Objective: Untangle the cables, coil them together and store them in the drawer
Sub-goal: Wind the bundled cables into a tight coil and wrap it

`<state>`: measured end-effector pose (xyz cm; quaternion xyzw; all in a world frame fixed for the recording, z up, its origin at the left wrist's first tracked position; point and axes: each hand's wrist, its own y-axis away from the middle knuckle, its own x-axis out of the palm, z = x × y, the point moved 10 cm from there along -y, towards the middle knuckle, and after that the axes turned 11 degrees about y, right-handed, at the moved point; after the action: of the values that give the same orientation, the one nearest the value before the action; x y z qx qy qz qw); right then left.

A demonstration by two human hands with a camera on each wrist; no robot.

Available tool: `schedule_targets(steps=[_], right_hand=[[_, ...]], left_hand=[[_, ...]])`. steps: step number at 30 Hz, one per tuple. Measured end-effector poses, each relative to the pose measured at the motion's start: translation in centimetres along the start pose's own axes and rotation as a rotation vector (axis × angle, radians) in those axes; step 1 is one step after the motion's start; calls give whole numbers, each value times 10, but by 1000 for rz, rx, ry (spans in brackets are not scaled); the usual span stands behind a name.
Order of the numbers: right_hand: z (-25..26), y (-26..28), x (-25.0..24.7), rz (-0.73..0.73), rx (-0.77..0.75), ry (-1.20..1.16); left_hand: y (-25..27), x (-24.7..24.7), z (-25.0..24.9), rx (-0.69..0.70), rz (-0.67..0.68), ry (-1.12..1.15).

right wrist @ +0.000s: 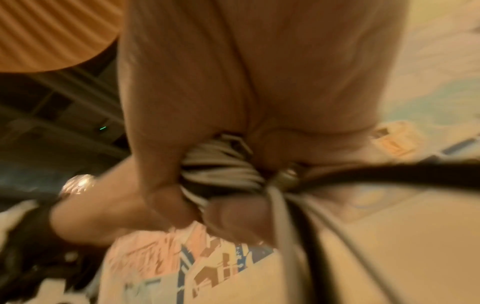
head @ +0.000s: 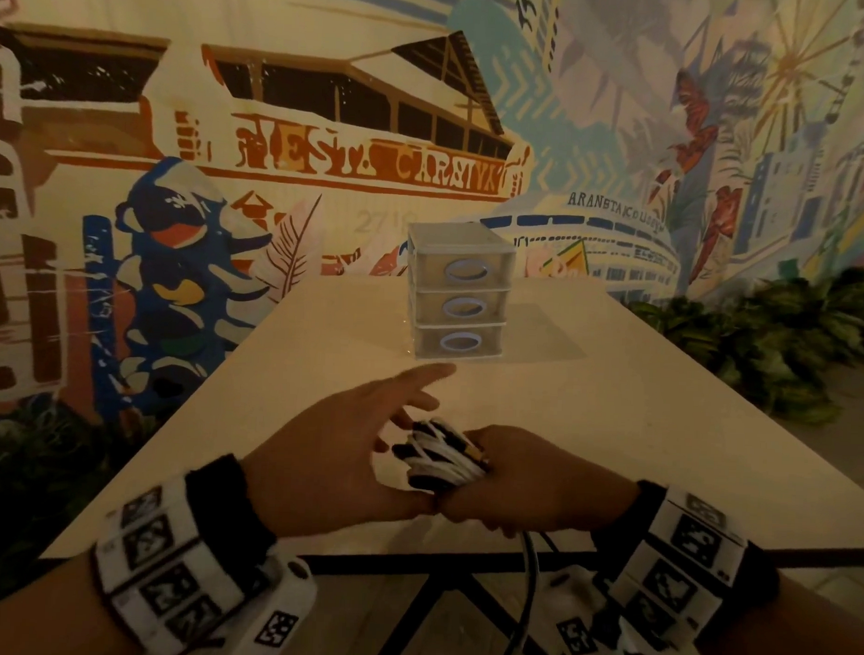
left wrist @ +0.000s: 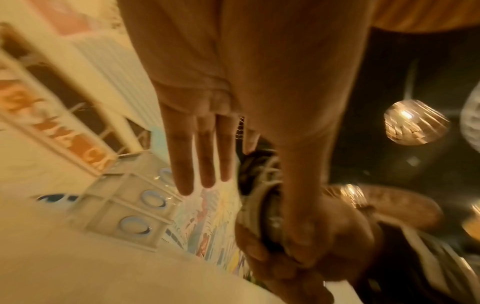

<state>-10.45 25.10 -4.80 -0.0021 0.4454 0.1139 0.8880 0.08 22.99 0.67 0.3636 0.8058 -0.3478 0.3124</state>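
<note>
A bundle of black and white cables (head: 440, 457) is coiled up just above the near part of the table (head: 613, 407). My right hand (head: 513, 477) grips the coil (right wrist: 221, 170) with its fingers (right wrist: 233, 218) curled round it. My left hand (head: 397, 424) lies beside the coil (left wrist: 262, 185) with its fingers (left wrist: 205, 144) straight and spread, and its thumb runs along the coil's underside to the right hand. Loose cable tails (head: 528, 590) hang from the right hand past the table's front edge. The clear three-drawer unit (head: 458, 299) stands farther back, with all drawers closed.
A painted mural wall rises behind and to the left of the table. Green plants (head: 762, 348) line the right side, and more foliage (head: 23, 484) is at the lower left. The table's black frame shows below the front edge.
</note>
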Motion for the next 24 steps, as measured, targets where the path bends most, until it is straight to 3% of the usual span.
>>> schedule_targets(steps=[4,9,12,14,18,24], right_hand=[[9,3,-1,14,-101,-277],[42,6,13,126,-306,-616],[66,13,21,202,-470,-814],[68,13,26,263,-477,-925],[60,12,29,300,-415,-773],[50,15,21,266,-351,-502]], left_hand=[[1,1,11,-33,29,399],[-1,29,-17,61,178,875],[-4,41,-42,128,281,1019],[-10,36,-49,151,222,1007],[-12,25,-53,206,55,954],[-10,20,-50,240,-6,886]])
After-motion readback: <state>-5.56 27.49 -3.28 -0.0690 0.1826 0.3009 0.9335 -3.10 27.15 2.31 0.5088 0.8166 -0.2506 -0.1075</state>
